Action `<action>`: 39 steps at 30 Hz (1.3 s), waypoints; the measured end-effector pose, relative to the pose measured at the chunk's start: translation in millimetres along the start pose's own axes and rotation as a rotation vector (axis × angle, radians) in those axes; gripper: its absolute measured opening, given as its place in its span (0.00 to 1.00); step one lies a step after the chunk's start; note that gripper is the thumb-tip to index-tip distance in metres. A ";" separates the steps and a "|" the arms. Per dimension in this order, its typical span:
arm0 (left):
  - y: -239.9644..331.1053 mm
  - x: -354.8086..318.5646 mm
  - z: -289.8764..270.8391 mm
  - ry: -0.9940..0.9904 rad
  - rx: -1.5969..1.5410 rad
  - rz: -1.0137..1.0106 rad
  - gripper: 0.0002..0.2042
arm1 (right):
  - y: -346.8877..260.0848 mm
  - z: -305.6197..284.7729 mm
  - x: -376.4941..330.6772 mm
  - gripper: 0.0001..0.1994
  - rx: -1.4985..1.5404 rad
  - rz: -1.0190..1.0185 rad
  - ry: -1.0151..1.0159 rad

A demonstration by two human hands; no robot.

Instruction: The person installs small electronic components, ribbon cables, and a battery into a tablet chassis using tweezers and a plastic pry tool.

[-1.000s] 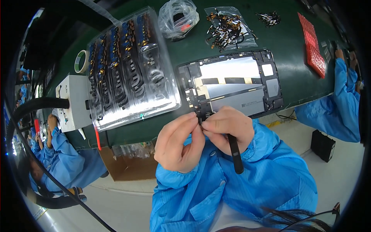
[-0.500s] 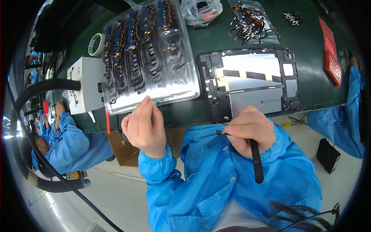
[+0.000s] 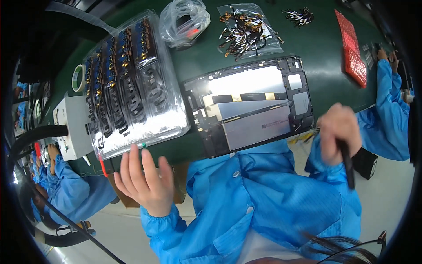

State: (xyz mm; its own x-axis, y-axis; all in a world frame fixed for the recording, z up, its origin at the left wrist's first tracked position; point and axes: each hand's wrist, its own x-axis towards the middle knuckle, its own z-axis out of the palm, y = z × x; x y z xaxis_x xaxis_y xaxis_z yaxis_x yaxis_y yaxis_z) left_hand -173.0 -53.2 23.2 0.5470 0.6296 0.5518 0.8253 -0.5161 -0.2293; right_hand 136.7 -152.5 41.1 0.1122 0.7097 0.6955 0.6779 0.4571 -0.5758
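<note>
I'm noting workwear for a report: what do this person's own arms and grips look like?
The left sleeve and right sleeve are loose, wrinkled blue cloth, the left one gathered at its cuff. The left grip is gloveless; the right grip looks so too, though blurred.

On the table [image 3: 325,59], a tray [image 3: 163,131] lies left of the tablet [image 3: 252,105], cables [image 3: 244,33] behind.

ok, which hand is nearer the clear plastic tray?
Left. The left hand has its fingertips at the tray's near edge; contact isn't clear. The right hand, holding a black tool, is far to the right, past the opened tablet.
</note>
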 end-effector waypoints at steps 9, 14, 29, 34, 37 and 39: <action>114.1 98.6 52.2 -0.250 -0.792 0.153 0.29 | 61.7 -4.4 49.8 0.11 -0.673 -0.058 -0.300; 122.2 107.4 71.7 -0.338 -0.916 0.036 0.33 | 77.2 23.0 54.0 0.18 -0.582 -0.230 -0.516; 117.2 106.0 76.0 -0.378 -1.027 -0.027 0.34 | 83.9 43.3 47.0 0.16 -0.550 -0.291 -0.609; 119.5 104.8 73.6 -0.431 -1.015 0.019 0.34 | 81.4 39.2 49.1 0.15 -0.557 -0.282 -0.653; 114.9 104.7 68.0 -0.473 -0.768 0.185 0.37 | 81.5 25.3 58.0 0.11 -0.514 -0.216 -0.672; 118.0 103.3 60.6 -0.469 -0.732 0.188 0.39 | 83.1 -6.3 64.1 0.08 -0.440 0.040 -0.503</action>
State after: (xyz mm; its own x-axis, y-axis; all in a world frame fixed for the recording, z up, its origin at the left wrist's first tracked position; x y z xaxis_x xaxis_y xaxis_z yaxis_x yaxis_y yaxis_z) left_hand -10.6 -13.8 4.6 0.7980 0.5874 0.1346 0.5075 -0.7755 0.3755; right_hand 204.8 -72.5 40.6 -0.1373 0.9337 0.3306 0.9253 0.2400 -0.2936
